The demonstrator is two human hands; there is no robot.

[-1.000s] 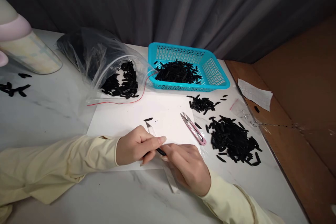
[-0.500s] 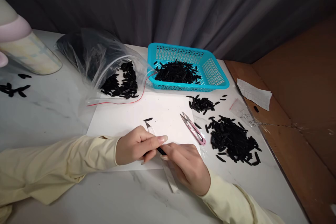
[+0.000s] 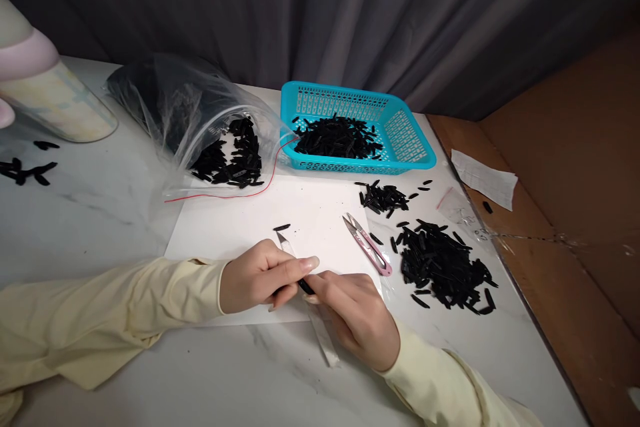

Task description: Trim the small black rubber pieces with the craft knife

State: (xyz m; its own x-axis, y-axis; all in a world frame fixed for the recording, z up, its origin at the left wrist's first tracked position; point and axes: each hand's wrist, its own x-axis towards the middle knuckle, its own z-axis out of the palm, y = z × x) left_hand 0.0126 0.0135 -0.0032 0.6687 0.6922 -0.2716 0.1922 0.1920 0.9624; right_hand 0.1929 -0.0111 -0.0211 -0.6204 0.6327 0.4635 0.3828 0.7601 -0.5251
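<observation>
My left hand (image 3: 265,277) and my right hand (image 3: 357,313) meet over the white paper (image 3: 220,233), both closed on one small, long black piece (image 3: 305,286). Thumb and fingers pinch it from either side, hiding most of it. Passing beneath the hands is a craft knife (image 3: 324,337) with a white wrapped handle, its pointed blade facing away from me. Whether the right hand also touches the knife I cannot tell. Just beyond the blade tip lies a single similar black piece (image 3: 282,227). Pink-handled thread snips (image 3: 370,247) rest at the paper's right side.
A blue perforated basket (image 3: 425,159) holds many black pieces. Left of it lies an open clear plastic bag (image 3: 170,113) of them. Loose heaps (image 3: 445,267) spread on the right. A cup-like container (image 3: 60,97) stands far left, and cardboard (image 3: 560,180) borders the table's right edge.
</observation>
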